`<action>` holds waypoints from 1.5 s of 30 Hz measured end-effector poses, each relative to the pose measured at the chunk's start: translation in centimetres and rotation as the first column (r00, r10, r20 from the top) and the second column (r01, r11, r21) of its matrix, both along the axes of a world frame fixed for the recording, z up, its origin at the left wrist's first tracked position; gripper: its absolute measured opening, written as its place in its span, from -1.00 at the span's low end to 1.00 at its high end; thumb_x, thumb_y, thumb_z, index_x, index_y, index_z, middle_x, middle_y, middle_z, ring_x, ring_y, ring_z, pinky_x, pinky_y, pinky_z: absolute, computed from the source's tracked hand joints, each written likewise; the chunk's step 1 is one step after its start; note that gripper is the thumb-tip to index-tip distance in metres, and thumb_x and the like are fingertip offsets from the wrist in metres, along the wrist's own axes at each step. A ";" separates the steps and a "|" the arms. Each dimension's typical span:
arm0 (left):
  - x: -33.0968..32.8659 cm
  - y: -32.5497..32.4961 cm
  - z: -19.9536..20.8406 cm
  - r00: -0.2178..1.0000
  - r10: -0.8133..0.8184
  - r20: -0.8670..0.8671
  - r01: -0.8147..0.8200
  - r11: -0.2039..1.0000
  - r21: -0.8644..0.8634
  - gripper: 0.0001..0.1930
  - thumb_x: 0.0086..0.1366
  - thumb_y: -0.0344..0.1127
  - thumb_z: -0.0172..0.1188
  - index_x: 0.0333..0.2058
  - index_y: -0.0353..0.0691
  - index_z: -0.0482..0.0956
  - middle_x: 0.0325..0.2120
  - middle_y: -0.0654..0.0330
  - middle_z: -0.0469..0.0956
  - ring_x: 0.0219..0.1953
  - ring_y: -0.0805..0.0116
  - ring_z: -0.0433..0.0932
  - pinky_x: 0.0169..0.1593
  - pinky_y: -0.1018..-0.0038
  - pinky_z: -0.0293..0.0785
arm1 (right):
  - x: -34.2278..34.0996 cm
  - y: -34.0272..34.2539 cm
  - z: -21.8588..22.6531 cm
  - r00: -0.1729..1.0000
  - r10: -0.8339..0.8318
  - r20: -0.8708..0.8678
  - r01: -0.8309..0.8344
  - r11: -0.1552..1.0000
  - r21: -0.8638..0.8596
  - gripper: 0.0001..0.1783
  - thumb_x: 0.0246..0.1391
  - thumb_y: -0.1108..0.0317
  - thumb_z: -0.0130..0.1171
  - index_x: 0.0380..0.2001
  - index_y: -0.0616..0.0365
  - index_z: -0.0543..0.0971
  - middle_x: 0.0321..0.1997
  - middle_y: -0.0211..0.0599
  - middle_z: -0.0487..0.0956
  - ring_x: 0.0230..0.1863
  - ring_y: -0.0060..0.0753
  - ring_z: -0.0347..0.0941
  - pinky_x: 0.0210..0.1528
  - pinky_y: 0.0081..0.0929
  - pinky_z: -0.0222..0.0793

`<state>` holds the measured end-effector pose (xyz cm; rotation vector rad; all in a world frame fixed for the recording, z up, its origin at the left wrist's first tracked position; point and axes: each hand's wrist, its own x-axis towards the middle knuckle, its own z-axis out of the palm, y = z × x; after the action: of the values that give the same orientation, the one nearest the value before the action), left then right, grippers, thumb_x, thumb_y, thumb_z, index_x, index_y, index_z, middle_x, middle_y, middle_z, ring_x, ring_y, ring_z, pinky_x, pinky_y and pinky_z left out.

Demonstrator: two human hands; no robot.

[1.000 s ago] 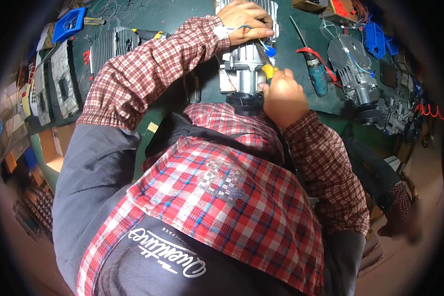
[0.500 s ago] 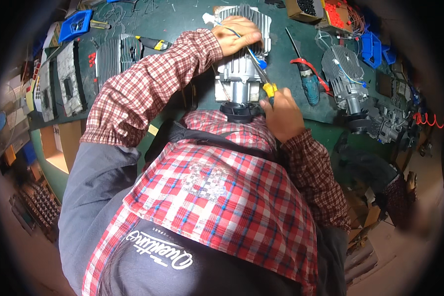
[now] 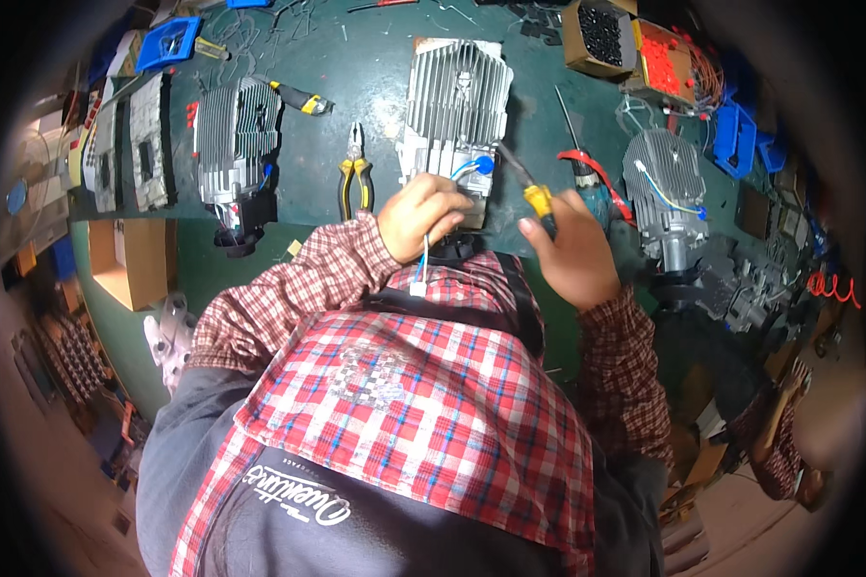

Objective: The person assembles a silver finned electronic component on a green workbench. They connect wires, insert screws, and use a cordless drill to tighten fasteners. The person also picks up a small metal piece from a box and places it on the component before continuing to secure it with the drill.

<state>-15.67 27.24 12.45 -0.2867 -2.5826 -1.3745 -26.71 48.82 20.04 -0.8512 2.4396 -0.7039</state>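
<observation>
A silver finned motor [image 3: 457,101] lies on the green workbench [image 3: 356,67] straight ahead. My left hand [image 3: 423,216] rests at the motor's near end, its fingers closed on thin blue and white wires [image 3: 421,258] that hang down to a small white connector. My right hand [image 3: 573,252] is just right of the motor and grips a screwdriver [image 3: 537,197] with a yellow and black handle. The shaft points up and left toward the motor's blue-capped terminal area. Both sleeves are red plaid.
A second finned motor [image 3: 236,130] lies to the left and a third motor [image 3: 664,188] to the right. Yellow-handled pliers [image 3: 354,173] lie between the left and middle motors. Boxes of black parts [image 3: 601,34] and red parts [image 3: 666,69] stand far right, with blue bins [image 3: 736,135] nearby.
My left hand has come down from the motor's far top to its near end and now holds the wires. The right hand with the screwdriver has drawn back to the right.
</observation>
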 end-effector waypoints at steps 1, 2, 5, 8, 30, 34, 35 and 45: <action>0.2 0.4 -0.1 1.000 0.010 -0.009 -0.010 1.000 -0.027 -0.77 0.13 -0.52 0.23 -0.20 -0.23 0.56 -0.26 0.08 0.42 -0.20 0.15 0.49 -0.09 0.38 0.44 | -0.7 -0.8 0.4 0.991 0.099 -0.094 -0.098 0.995 0.017 -0.70 0.04 0.23 0.22 -0.38 0.30 0.48 -0.32 -0.15 0.41 -0.25 -0.09 0.42 -0.23 -0.24 0.36; 0.6 0.8 -0.7 0.999 0.051 0.001 -0.051 0.998 0.027 -0.70 0.11 -0.56 0.24 -0.14 -0.21 0.52 -0.20 0.06 0.40 -0.17 0.13 0.47 -0.06 0.37 0.43 | -1.5 -1.6 1.1 0.962 0.198 -0.185 -0.194 0.980 0.042 -0.70 0.03 0.23 0.23 -0.39 0.29 0.49 -0.33 -0.18 0.41 -0.24 -0.12 0.42 -0.23 -0.25 0.37; 0.4 2.3 -1.3 0.937 0.324 -0.128 -0.319 0.946 0.058 -0.63 0.08 -0.48 0.28 -0.09 -0.17 0.48 -0.17 0.05 0.42 -0.14 0.07 0.47 -0.09 0.30 0.45 | -4.3 -3.9 2.7 0.822 0.496 -0.281 -0.433 0.863 0.260 -0.67 -0.12 0.27 0.31 -0.35 0.27 0.50 -0.22 -0.22 0.41 -0.16 -0.15 0.39 -0.17 -0.28 0.33; 0.5 3.1 -1.6 0.832 0.552 -0.051 -0.554 0.829 -0.069 -0.35 -0.03 -0.37 0.40 0.06 -0.19 0.32 -0.02 -0.05 0.31 0.04 -0.06 0.30 0.13 0.16 0.22 | -6.4 -5.2 3.9 0.624 0.713 -0.319 -0.575 0.695 0.431 -0.77 -0.10 0.33 0.24 -0.41 0.27 0.52 -0.24 -0.24 0.42 -0.16 -0.22 0.35 -0.18 -0.34 0.29; -3.9 5.4 -0.6 0.453 0.841 0.295 -0.774 0.535 -0.338 0.08 -0.12 -0.04 0.43 0.31 -0.23 -0.01 0.21 -0.17 0.10 0.20 -0.13 0.14 0.26 0.09 0.07 | -7.9 -12.2 5.7 0.292 0.953 0.083 -0.740 0.170 0.651 -0.77 -0.12 0.43 0.17 -0.32 0.24 0.63 -0.14 0.02 0.51 -0.16 -0.01 0.53 -0.12 -0.24 0.51; -4.2 5.1 -0.4 0.435 0.845 0.310 -0.821 0.514 -0.250 0.06 -0.14 -0.06 0.43 0.29 -0.24 0.03 0.19 -0.14 0.16 0.18 -0.11 0.19 0.26 0.10 0.08 | -7.5 -12.4 5.8 0.051 0.993 -0.108 -0.712 0.112 0.693 -0.80 -0.09 0.29 0.17 -0.41 0.17 0.64 -0.26 -0.16 0.48 -0.20 -0.14 0.44 -0.22 -0.29 0.42; -4.2 5.2 -0.6 0.427 0.850 0.308 -0.830 0.503 -0.241 0.05 -0.15 -0.06 0.43 0.28 -0.24 0.04 0.19 -0.14 0.17 0.18 -0.11 0.19 0.26 0.11 0.08 | -7.6 -12.3 5.6 0.011 0.990 -0.138 -0.703 0.106 0.703 -0.79 -0.07 0.27 0.16 -0.42 0.16 0.63 -0.27 -0.18 0.47 -0.20 -0.15 0.43 -0.23 -0.32 0.39; -4.9 5.3 -0.5 0.333 0.877 0.346 -0.871 0.427 -0.245 0.13 -0.20 -0.05 0.46 0.27 -0.39 0.00 0.17 -0.13 0.21 0.21 -0.09 0.19 0.27 0.10 0.08 | -7.9 -11.9 5.3 0.049 0.963 -0.264 -0.734 0.214 0.645 -0.86 -0.15 0.36 0.12 -0.53 0.20 0.58 -0.36 -0.29 0.43 -0.28 -0.30 0.40 -0.29 -0.45 0.38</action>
<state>-20.58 32.52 11.92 1.4107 -2.2839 -0.9819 -34.60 36.91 25.39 -2.3997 1.6767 0.6433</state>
